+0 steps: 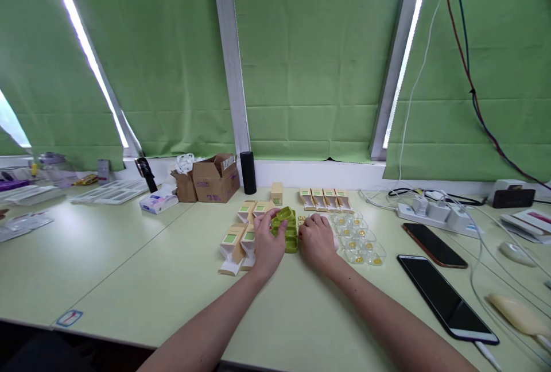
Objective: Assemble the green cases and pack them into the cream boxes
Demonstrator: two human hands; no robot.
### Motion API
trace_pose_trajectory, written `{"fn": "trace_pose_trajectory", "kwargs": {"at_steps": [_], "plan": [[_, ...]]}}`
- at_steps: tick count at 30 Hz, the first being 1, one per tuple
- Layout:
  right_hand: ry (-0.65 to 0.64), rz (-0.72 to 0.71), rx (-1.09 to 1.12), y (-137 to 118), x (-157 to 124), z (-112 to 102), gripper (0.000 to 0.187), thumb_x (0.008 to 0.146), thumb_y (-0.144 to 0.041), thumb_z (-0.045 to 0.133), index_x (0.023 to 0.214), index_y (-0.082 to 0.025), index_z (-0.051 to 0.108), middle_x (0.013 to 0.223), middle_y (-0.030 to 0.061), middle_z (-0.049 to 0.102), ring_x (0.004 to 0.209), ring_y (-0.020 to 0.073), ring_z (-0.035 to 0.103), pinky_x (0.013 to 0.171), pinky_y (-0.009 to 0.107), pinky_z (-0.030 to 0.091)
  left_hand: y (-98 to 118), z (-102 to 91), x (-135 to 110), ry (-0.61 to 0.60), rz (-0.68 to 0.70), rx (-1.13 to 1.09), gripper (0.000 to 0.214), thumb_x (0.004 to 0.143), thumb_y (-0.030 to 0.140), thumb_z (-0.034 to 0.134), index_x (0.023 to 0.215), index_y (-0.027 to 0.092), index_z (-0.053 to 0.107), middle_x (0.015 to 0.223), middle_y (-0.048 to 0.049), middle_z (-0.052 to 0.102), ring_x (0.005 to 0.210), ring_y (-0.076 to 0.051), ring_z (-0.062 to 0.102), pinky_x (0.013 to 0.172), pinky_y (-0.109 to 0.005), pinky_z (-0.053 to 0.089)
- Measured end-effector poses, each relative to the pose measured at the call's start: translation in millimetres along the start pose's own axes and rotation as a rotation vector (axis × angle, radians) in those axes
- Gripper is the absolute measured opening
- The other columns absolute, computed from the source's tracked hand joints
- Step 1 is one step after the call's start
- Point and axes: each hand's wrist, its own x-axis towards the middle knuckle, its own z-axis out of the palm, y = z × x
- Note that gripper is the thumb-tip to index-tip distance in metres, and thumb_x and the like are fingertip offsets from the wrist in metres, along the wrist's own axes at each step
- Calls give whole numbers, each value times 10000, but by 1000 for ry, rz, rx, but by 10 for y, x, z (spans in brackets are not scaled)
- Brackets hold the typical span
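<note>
My left hand pinches a small olive-green plastic tray between thumb and fingers, tilted above other green trays on the table. Close on the right, my right hand has its fingers curled down to the tabletop; whatever they hold is hidden. Small yellowish pieces lie just beyond its fingertips. To its right are several clear plastic cups with yellow bits inside. Left of my left hand stand open cardboard boxes with green labels and white flaps.
A row of similar small boxes and a single box stand at the back. On the right lie two phones, a power strip and loose cables. A brown carton and black cylinder stand back left.
</note>
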Motion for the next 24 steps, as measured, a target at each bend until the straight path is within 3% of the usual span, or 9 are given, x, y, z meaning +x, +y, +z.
{"fn": "trace_pose_trajectory", "kwargs": {"at_steps": [4,10,15,20,24], "plan": [[12,2,-4,16,-25,-3,128,822,-89,694,786,-186,770,873,131,728,985,289,540,852,421,351,-13,-1,-2,16,20,-9,253,988,393,622,1190,245,657,1182,-98,659,1150,-258,601,931,-399,511],[124,9,82,21,-179,-251,153,875,-71,649,836,-195,731,889,82,730,939,249,575,747,364,346,-15,36,21,30,-69,-138,261,971,474,625,1034,221,622,1053,-75,690,997,-228,659,806,-338,494],[-63,-36,148,-111,-510,-342,132,922,-150,624,821,-207,688,823,40,743,707,179,614,604,357,244,36,65,64,-39,-362,-500,481,844,659,717,918,207,569,779,-22,683,675,-170,637,585,-264,428],[-217,-12,231,-205,-653,-355,142,939,-172,593,834,-214,680,830,20,765,666,157,632,587,345,216,94,17,82,-185,-522,-845,468,806,591,792,948,187,602,941,-117,777,902,-243,740,609,-256,431],[-296,-29,281,-200,-626,-384,121,937,-171,601,869,-214,690,876,21,784,712,159,668,598,322,234,118,-26,85,-202,-600,-959,393,818,494,794,964,177,614,899,-136,793,856,-253,738,600,-272,412]]}}
